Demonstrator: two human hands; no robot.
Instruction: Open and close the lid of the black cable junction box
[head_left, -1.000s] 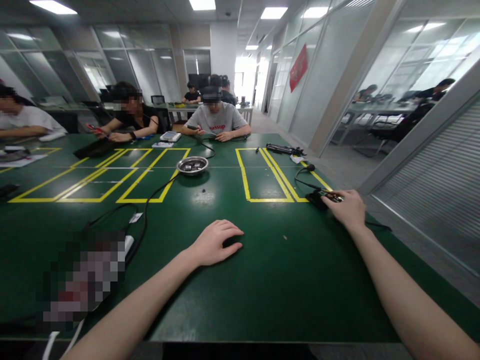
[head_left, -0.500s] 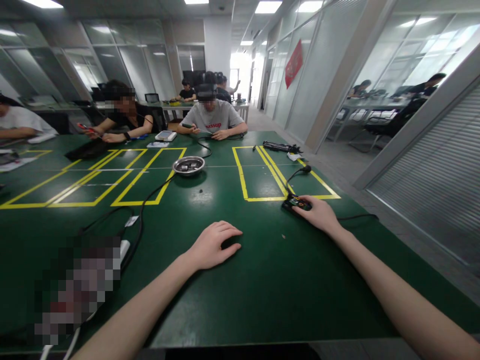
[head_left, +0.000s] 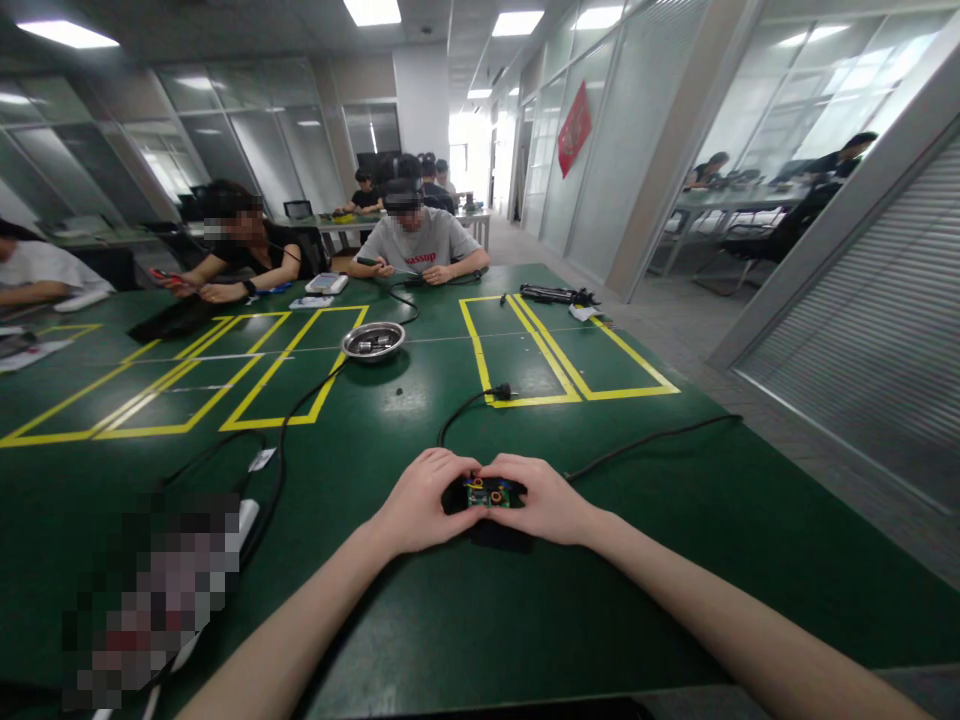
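Observation:
An opened power adapter (head_left: pixel 489 494) is in front of me, low over the green table. Its green circuit board with copper-coloured coils faces up out of a black case. My left hand (head_left: pixel 429 500) grips its left end, fingers along the far side and thumb on the near side. Around the right end, my right hand (head_left: pixel 546 500) holds it in the same way, and the fingertips of both hands almost meet. My palms hide the case ends. Beyond my left hand, a black power plug (head_left: pixel 504 392) lies at the end of a curved cord; another black cable (head_left: pixel 652 440) leads off rightward.
A metal bowl (head_left: pixel 373 342) with small metal parts stands left of centre. Yellow tape (head_left: pixel 536 401) marks boxes on the green table (head_left: pixel 420 640). Further off lie a folded black tripod (head_left: pixel 559 295) and a white device (head_left: pixel 326 284). Co-workers sit across the table.
My right hand has brought the adapter leftward and nearer, its plug and cord trailing along. My left hand, empty before, now holds the adapter too.

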